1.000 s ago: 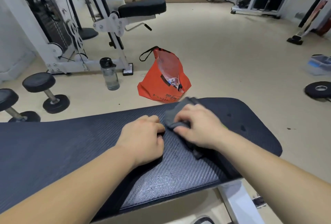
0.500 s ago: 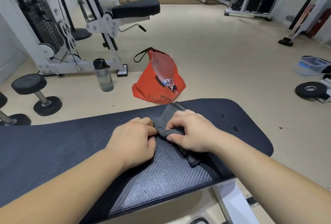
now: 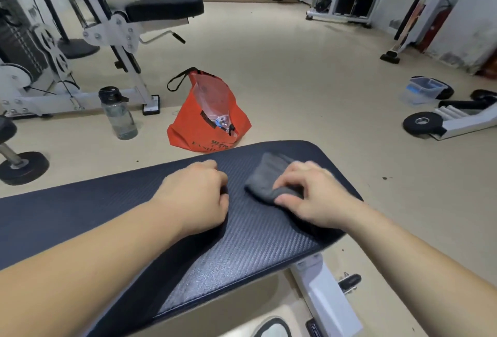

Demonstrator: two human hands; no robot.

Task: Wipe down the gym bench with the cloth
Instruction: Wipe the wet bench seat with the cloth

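One gym bench (image 3: 80, 215), one cloth (image 3: 265, 175) in grip of right hand (image 3: 314, 196), left hand (image 3: 196, 196) curled, empty.

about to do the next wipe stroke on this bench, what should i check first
1. Cloth gripped: the right hand pinches the grey cloth between thumb and fingers. Ok.
2. Cloth on the pad: it lies on the bench, near its right end. Ok.
3. Other hand off the cloth: the left hand rests curled on the bench, apart from it. Ok.
4. Stroke path leftward: the left hand sits in the way. Not ok.
5. Which parts are already wiped: cannot tell.
6. Floor items clear of the stroke: the orange bag and water bottle stand on the floor beyond the bench. Ok.
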